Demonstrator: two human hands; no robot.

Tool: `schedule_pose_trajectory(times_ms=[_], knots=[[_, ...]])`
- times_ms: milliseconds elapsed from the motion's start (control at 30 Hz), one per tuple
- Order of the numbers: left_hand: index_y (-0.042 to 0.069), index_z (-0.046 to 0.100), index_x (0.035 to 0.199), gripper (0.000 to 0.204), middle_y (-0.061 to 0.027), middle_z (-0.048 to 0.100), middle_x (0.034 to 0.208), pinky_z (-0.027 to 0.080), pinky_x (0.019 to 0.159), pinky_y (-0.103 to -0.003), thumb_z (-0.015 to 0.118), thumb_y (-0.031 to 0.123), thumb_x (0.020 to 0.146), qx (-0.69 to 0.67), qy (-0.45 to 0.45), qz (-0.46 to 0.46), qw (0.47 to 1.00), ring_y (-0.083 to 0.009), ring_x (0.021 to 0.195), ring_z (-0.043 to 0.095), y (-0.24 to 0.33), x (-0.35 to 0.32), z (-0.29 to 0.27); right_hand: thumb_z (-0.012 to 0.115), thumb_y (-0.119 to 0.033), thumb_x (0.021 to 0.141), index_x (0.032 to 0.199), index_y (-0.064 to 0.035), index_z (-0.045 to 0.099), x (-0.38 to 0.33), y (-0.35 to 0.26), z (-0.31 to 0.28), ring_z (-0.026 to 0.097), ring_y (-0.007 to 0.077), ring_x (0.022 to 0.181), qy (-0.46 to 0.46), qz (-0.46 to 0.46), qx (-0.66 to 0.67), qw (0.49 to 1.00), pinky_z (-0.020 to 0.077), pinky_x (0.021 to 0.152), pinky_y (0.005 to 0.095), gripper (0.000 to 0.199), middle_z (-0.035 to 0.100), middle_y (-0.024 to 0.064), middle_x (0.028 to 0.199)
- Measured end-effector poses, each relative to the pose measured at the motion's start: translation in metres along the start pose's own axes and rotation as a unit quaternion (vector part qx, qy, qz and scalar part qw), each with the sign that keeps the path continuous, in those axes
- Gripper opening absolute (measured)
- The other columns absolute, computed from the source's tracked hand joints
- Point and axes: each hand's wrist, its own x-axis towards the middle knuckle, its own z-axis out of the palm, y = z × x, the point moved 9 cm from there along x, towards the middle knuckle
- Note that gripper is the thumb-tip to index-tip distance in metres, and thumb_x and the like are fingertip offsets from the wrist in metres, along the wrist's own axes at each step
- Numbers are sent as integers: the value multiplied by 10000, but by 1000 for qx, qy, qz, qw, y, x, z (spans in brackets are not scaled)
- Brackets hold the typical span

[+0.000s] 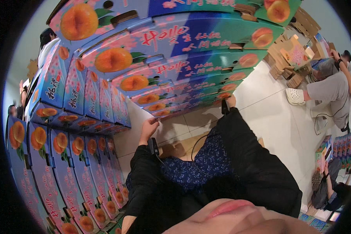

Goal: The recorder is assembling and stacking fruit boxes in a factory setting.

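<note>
Head camera looks steeply down, close over the stacked fruit boxes (175,58).

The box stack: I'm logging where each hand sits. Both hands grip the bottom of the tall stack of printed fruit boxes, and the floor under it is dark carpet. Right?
Not quite. The floor is pale tile, not dark carpet, as the head view shows. The rest stands: the left hand and right hand are at the bottom of the stack of printed fruit boxes.

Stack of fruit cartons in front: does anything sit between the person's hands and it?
Nothing visible. The left hand is at the lower left corner of the stack of fruit cartons, and the right hand at its lower right end. Whether the fingers grip is unclear.
</note>
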Motion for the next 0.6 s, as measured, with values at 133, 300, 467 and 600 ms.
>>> schedule_pose_trajectory(times_ms=[133, 300, 467, 600], knots=[[-52, 607, 824, 165, -11, 607, 731, 437, 655, -263, 574, 80, 732, 65, 31, -30, 997, -87, 702, 538, -20, -29, -18, 669, -116, 689, 972, -20, 636, -24, -28, 39, 640, 235, 801, -144, 55, -15, 988, 480, 707, 349, 301, 677, 103, 891], [-35, 636, 913, 213, -5, 633, 800, 452, 709, -269, 574, 50, 728, 2, -63, -19, 998, -93, 749, 560, 3, 19, 74, 594, 0, 669, 1023, -16, 622, 29, 76, -53, 636, 219, 824, -89, 76, 134, 984, 483, 736, 333, 356, 672, 98, 932], [-32, 634, 951, 252, -22, 640, 857, 462, 730, -267, 569, 49, 721, -2, -84, 16, 996, -107, 799, 576, 16, 36, 121, 551, 163, 648, 1183, -21, 497, 45, 118, -105, 569, 246, 1031, -40, 99, 65, 992, 536, 741, 369, 569, 566, 110, 1121], [-41, 617, 897, 214, -19, 622, 777, 452, 686, -273, 539, 69, 731, 49, -85, 24, 995, -111, 742, 556, 12, 40, 133, 540, 114, 673, 1335, -57, 350, 26, 119, -93, 539, 262, 1100, -58, 131, 129, 981, 503, 779, 355, 709, 471, 147, 1294]])
